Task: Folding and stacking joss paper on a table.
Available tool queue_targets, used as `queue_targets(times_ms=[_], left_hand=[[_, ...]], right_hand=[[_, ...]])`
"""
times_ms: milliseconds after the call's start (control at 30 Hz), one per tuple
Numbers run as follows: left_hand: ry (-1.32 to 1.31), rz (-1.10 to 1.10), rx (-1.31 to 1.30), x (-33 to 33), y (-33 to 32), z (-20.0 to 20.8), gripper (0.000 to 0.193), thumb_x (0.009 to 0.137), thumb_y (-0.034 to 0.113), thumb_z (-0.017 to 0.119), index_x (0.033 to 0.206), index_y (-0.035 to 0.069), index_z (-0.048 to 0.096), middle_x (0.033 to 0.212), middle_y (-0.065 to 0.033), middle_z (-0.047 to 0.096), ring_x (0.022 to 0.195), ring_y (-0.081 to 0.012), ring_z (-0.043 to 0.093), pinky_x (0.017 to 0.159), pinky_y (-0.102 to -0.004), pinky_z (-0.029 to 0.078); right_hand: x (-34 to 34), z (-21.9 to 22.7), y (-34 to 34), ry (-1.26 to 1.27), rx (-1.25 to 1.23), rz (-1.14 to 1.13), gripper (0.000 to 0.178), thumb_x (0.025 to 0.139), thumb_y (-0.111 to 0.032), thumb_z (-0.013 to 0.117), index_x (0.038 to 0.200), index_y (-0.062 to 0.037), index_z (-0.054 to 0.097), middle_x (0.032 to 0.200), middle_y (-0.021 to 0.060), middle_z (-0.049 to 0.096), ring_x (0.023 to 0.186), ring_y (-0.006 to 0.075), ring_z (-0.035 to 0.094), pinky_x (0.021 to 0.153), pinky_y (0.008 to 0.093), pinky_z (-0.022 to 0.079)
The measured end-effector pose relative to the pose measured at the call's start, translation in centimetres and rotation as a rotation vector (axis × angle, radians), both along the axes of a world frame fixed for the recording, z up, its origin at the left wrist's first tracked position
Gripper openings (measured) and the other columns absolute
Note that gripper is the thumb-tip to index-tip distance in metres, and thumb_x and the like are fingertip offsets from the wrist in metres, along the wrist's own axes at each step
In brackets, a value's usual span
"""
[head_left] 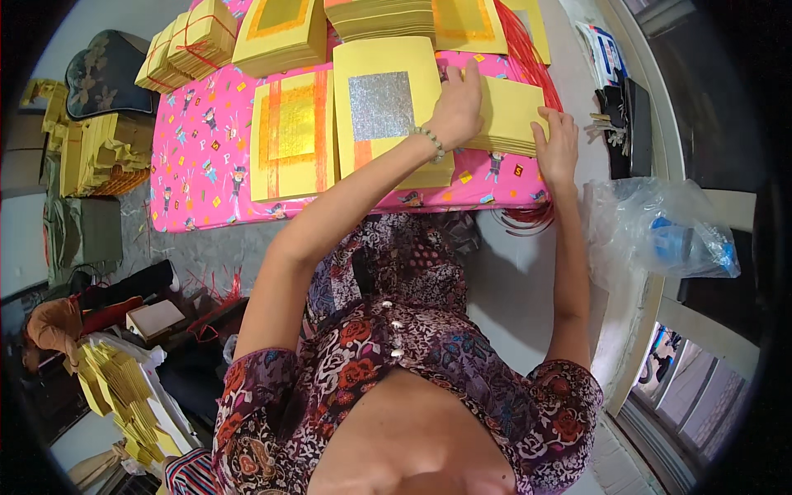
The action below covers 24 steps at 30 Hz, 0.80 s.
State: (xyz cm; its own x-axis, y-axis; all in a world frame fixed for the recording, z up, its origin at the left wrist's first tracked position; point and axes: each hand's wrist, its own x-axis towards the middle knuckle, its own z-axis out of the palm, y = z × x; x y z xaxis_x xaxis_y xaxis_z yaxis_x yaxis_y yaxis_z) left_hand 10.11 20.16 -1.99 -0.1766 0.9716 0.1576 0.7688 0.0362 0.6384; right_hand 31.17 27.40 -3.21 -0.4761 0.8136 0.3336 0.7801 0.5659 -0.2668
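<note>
A plain yellow paper stack [507, 117] sits at the right part of the pink patterned table [194, 169]. At the stack's left end is my left hand [459, 106], fingers stretched forward and pressed along that end; their undersides are hidden. My right hand [559, 142] grips the opposite end, its thumb and bent fingers against the sheet edges. Just left of my left hand stands a taller yellow stack with a silver patch [381, 106]. Beside that, a paper stack with a gold patch [292, 124] and orange bands lies flat. A beaded bracelet [435, 147] circles my left wrist.
More gold-patched stacks [280, 37] line the table's far side, with bundles tied in red string [191, 43] at far left. Loose red strands [532, 58] trail off the right side. A clear plastic bag [652, 227] hangs at right; a cushioned chair [111, 74] stands left.
</note>
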Motion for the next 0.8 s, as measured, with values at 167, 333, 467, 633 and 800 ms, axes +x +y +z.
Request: queue_targets(times_ms=[167, 333, 467, 633, 800], left_hand=[[0.125, 0.030, 0.242, -0.3, -0.7, 0.4, 0.086, 0.070, 0.007, 0.078, 0.141, -0.004, 0.029, 0.124, -0.0358, 0.042, 0.110, -0.0462, 0.052, 0.098, -0.0437, 0.047], [-0.120, -0.071, 0.229, -2.5, -4.9, 3.2, 0.051, 0.083, 0.012, 0.069, 0.129, 0.003, 0.050, 0.108, -0.0190, 0.061, 0.104, -0.0341, 0.060, 0.090, -0.0410, 0.049], [-0.196, -0.059, 0.146, -5.1, -10.0, 4.4, 0.033, 0.085, 0.014, 0.068, 0.115, 0.003, 0.061, 0.094, -0.0126, 0.066, 0.098, -0.0307, 0.062, 0.084, -0.0395, 0.049], [-0.051, -0.028, 0.050, -7.3, -15.4, 3.9, 0.024, 0.082, 0.014, 0.071, 0.103, 0.003, 0.066, 0.092, -0.0112, 0.067, 0.088, -0.0292, 0.061, 0.080, -0.0387, 0.049], [0.054, 0.033, 0.071, -7.5, -18.0, 3.5, 0.031, 0.076, 0.017, 0.078, 0.102, 0.005, 0.066, 0.095, -0.0100, 0.063, 0.092, -0.0292, 0.055, 0.083, -0.0388, 0.047]], right_hand=[[0.1, 0.3, 0.4, 0.125, 0.027, 0.059, 0.027, 0.087, -0.013, 0.066, 0.114, -0.0077, 0.063, 0.106, 0.0143, 0.058, 0.102, 0.0340, 0.056, 0.090, 0.0418, 0.045], [-0.5, 3.1, 0.0, 0.259, 0.040, 0.127, 0.019, 0.089, -0.010, 0.062, 0.107, -0.0062, 0.066, 0.104, 0.0128, 0.060, 0.101, 0.0318, 0.058, 0.089, 0.0408, 0.045], [-2.5, 6.6, -2.7, 0.372, -0.041, 0.261, 0.016, 0.089, -0.008, 0.061, 0.104, -0.0043, 0.066, 0.097, 0.0124, 0.062, 0.095, 0.0300, 0.061, 0.084, 0.0379, 0.048], [-5.4, 7.6, -6.0, 0.289, -0.172, 0.586, 0.016, 0.087, -0.009, 0.064, 0.102, -0.0032, 0.065, 0.089, 0.0124, 0.062, 0.086, 0.0294, 0.062, 0.079, 0.0368, 0.048], [-7.6, 6.9, -8.6, 0.089, -0.158, 0.799, 0.027, 0.078, -0.019, 0.073, 0.100, -0.0055, 0.064, 0.090, 0.0105, 0.060, 0.086, 0.0291, 0.059, 0.077, 0.0398, 0.048]])
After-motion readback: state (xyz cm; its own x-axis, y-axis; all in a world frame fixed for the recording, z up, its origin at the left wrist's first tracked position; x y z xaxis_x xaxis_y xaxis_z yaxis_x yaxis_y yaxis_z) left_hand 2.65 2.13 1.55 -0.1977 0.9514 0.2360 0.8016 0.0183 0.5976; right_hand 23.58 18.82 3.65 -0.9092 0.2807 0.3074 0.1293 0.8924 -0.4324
